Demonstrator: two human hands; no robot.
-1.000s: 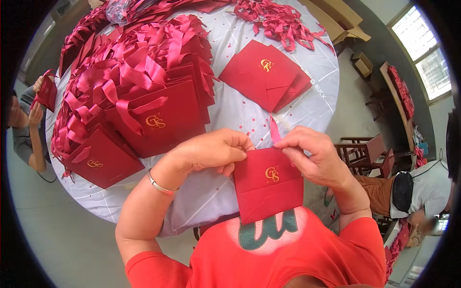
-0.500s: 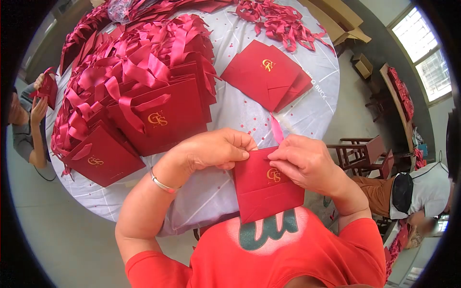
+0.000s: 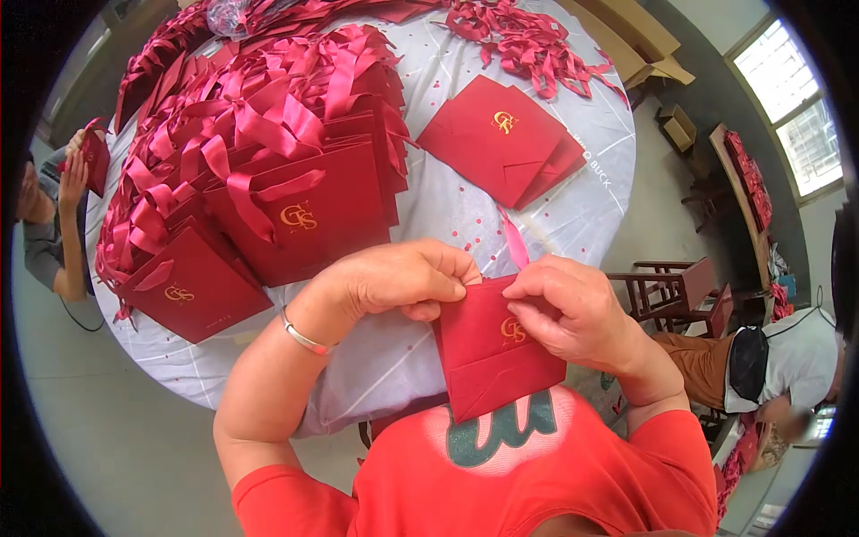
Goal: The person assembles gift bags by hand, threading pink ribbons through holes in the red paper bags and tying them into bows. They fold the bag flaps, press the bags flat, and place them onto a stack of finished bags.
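A small red paper bag with a gold logo is upright in front of my chest. My left hand pinches its top left corner, thumb outside and the other fingers partly hidden. My right hand is at the top right of the bag, fingers bent together at the rim. A pink ribbon rises behind the bag beside the right fingers; whether they hold it or the paper is unclear. Beyond it lie flat red bags. A large group of red bags with ribbon handles stands to the left.
Loose ribbons lie at the far side of the round table with its pale cloth. Another person's hands hold a red bag at the far left. A second person is at the right, near wooden chairs.
The fingers of my right hand have shifted slightly at the bag's rim. The bag has tilted a little. The person at the far left has moved a hand on their bag.
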